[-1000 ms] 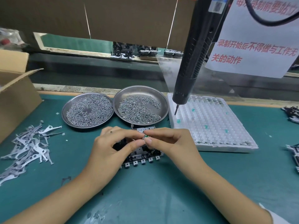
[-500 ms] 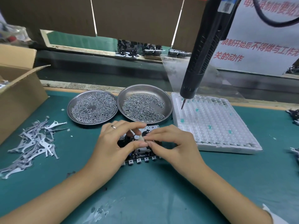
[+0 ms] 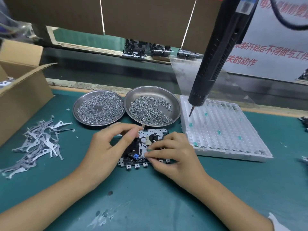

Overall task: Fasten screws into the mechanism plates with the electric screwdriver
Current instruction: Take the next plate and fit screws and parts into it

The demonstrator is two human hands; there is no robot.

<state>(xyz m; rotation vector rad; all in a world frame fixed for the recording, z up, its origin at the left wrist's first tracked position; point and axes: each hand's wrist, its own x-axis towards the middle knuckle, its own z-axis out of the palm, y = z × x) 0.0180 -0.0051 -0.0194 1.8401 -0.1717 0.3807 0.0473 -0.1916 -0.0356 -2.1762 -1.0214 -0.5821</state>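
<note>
Teal mat (image 3: 166, 197), black screwdriver (image 3: 216, 52), silver dishes (image 3: 176, 104), white dimpled tray (image 3: 225, 130).

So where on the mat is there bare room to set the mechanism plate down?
Bare mat lies between the forearms, and right of the right hand below the foam tray. It is crowded behind the mechanism plate, where both screw dishes sit, and at left by the metal levers.

On my left I see a cardboard box (image 3: 20, 90) and a heap of grey metal levers (image 3: 35, 144) on the green table (image 3: 166, 197). At right lies a white foam tray (image 3: 221, 130); behind it hangs a sign (image 3: 275, 47) with red writing.
</note>
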